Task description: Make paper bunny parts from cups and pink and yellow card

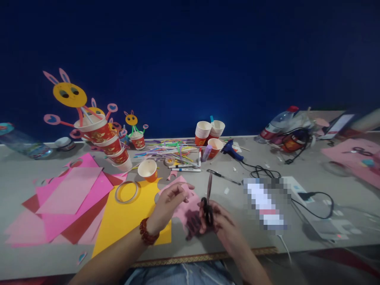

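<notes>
The right hand gripped black-handled scissors beside pink paper, the left hand hung over it, pinching what I couldn't tell, and a bunny figure stood in the topmost stacked paper cup

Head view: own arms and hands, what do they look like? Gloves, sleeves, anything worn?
Left hand: no glove; a reddish-brown beaded bracelet around the wrist, seemingly more than one strand. Right hand: no glove, nothing visible on the wrist. Left forearm and right forearm: no sleeve in frame. No cables or markings seen on either.
</notes>
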`<state>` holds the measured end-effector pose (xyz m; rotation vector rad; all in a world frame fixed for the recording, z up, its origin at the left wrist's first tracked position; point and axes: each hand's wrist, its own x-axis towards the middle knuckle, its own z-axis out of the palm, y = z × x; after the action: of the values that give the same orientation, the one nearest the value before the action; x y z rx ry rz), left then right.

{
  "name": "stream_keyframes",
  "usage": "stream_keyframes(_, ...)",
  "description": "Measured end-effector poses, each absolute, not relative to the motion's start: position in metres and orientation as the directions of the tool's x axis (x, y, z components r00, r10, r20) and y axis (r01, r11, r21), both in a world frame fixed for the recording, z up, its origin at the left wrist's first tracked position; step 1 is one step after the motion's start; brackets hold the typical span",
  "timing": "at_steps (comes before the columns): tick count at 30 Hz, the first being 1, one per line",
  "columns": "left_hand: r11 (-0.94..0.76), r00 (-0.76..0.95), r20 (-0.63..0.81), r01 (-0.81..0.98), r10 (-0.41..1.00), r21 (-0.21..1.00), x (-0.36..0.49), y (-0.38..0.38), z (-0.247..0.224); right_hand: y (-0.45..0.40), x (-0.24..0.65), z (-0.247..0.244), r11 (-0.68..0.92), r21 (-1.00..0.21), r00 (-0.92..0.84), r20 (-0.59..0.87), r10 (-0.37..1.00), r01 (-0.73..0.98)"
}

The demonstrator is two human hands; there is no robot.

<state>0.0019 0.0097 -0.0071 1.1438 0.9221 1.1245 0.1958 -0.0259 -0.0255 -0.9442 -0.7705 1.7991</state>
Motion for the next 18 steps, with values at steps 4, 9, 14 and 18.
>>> stream_keyframes(4,0.069,0.122,-0.036,-0.278,0.992,0.958,0.001,0.009,-0.011,-0.032,0.19,-0.032,-0.426,-0.829,-0.378,-0.287,0.88,-0.362)
stream_keyframes(9,0.083,0.066,-0.064,-0.361,0.996,0.929,0.007,0.008,-0.014,-0.038,0.178,-0.04,-0.349,-0.912,-0.404,-0.242,0.882,-0.215)
stream_keyframes(14,0.095,0.062,-0.079,-0.344,0.995,0.934,0.013,0.005,-0.01,-0.038,0.169,-0.038,-0.301,-0.936,-0.365,-0.22,0.905,-0.181)
stream_keyframes(18,0.083,0.044,-0.073,-0.314,0.996,0.946,0.016,0.003,-0.004,-0.036,0.167,-0.037,-0.29,-0.939,-0.367,-0.207,0.907,-0.186)
